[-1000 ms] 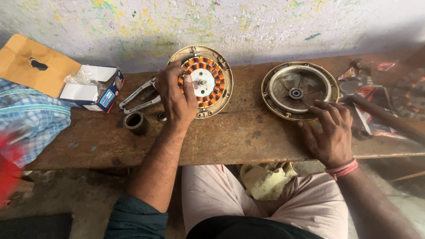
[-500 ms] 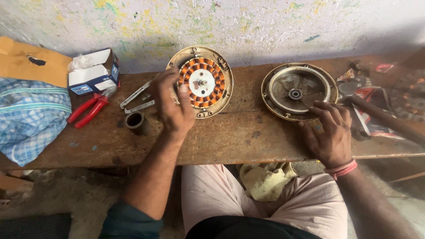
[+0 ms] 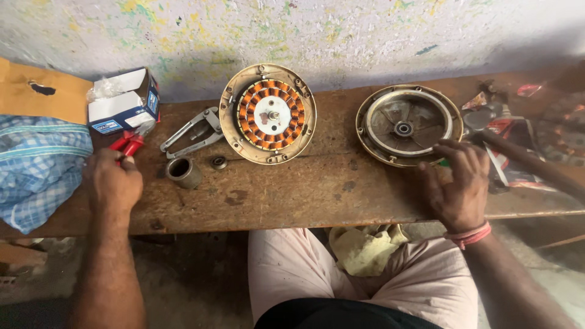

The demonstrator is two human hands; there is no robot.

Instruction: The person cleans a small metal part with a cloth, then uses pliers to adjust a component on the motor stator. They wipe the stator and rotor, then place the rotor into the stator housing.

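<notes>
Left hand [image 3: 113,186] fingers close on red-handled pliers [image 3: 129,144]; right hand [image 3: 456,183] fingers, loosely curled, touch the motor cover [image 3: 407,125] rim on the bench [image 3: 292,192].

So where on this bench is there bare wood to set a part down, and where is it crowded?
The widest bare patch of the bench runs along its front edge, between the left hand and the right hand, below the wound stator disc and the empty round housing. A narrower gap lies between those two discs. Both bench ends are crowded: pliers, box, puller, sleeve left; clutter right.
</notes>
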